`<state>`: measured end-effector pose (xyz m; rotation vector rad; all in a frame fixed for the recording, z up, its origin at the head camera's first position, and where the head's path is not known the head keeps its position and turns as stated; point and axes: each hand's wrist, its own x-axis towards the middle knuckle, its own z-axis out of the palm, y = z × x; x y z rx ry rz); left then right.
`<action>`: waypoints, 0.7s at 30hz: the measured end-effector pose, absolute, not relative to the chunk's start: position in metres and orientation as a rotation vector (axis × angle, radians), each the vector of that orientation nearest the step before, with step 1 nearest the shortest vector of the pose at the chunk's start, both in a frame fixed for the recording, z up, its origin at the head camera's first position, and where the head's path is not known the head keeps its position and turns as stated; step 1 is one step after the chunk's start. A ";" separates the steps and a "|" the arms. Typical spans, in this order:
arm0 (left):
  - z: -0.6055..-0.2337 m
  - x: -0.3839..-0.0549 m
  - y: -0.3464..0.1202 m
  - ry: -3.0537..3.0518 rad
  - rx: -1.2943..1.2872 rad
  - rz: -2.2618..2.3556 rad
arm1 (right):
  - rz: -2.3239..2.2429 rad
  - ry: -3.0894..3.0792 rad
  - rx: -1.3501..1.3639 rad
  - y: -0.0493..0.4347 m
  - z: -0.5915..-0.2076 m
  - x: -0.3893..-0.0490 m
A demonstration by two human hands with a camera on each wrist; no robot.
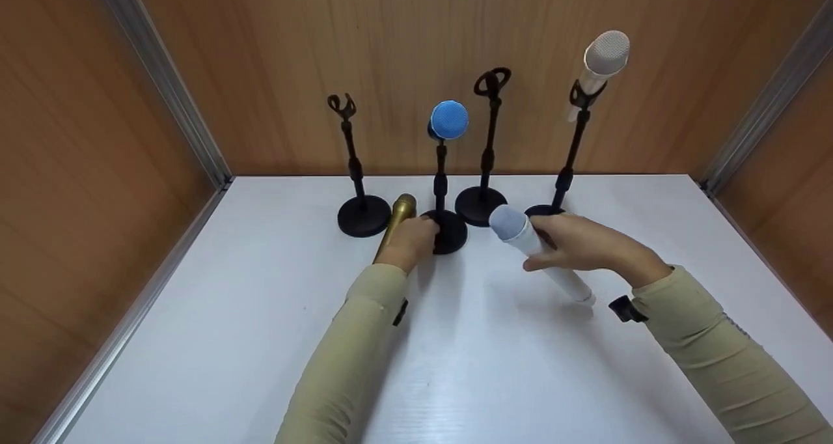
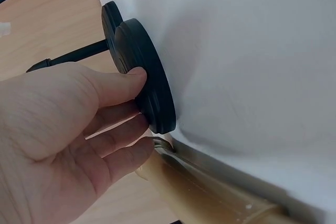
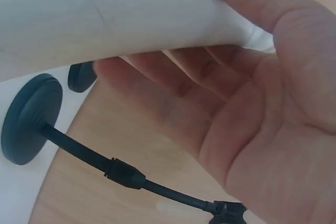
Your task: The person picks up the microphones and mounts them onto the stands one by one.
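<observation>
My left hand (image 1: pixel 411 241) pinches the edge of a round black base (image 2: pixel 152 87) between thumb and fingers. It belongs to the microphone stand (image 1: pixel 440 182) that carries a blue-headed microphone (image 1: pixel 449 120). Close beside this hand a gold microphone (image 1: pixel 404 207) lies on the white table, partly hidden by the hand and sleeve. With my right hand (image 1: pixel 576 241) I grip a white microphone (image 3: pixel 142 17) by its body, fingers on one side and thumb on the other. Its pale head points to the far left, its tail end toward me.
Two black stands with bare clips, a left one (image 1: pixel 355 164) and a taller middle one (image 1: pixel 488 151), stand at the back. Behind my right hand another stand (image 1: pixel 571 154) holds a white microphone (image 1: pixel 605 56). Wooden panels (image 1: pixel 416 53) enclose the table (image 1: pixel 215 340).
</observation>
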<state>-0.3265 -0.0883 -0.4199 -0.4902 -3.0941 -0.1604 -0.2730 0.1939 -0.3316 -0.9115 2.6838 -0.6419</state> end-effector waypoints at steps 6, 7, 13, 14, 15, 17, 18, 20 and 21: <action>-0.422 -0.326 -0.090 -3.081 -0.490 -0.154 | -1.126 2.803 -1.074 0.189 -0.333 -0.274; -0.423 -0.326 -0.091 -3.077 -0.484 -0.152 | -1.230 2.822 -1.111 0.187 -0.334 -0.274; -0.423 -0.325 -0.093 -3.067 -0.480 -0.118 | -1.534 2.836 -1.195 0.179 -0.340 -0.276; -0.423 -0.325 -0.093 -3.064 -0.489 -0.110 | -1.529 2.831 -1.197 0.179 -0.341 -0.276; -0.423 -0.325 -0.092 -3.062 -0.497 -0.103 | -1.524 2.823 -1.188 0.179 -0.342 -0.277; -0.423 -0.325 -0.091 -3.057 -0.504 -0.103 | -1.482 2.828 -1.198 0.180 -0.344 -0.277; -0.423 -0.325 -0.091 -3.054 -0.505 -0.105 | -1.446 2.841 -1.198 0.181 -0.345 -0.278; -0.423 -0.326 -0.091 -3.057 -0.504 -0.117 | -1.368 2.858 -1.217 0.183 -0.346 -0.280; -0.423 -0.326 -0.091 -3.058 -0.504 -0.118 | -1.320 2.871 -1.220 0.184 -0.346 -0.280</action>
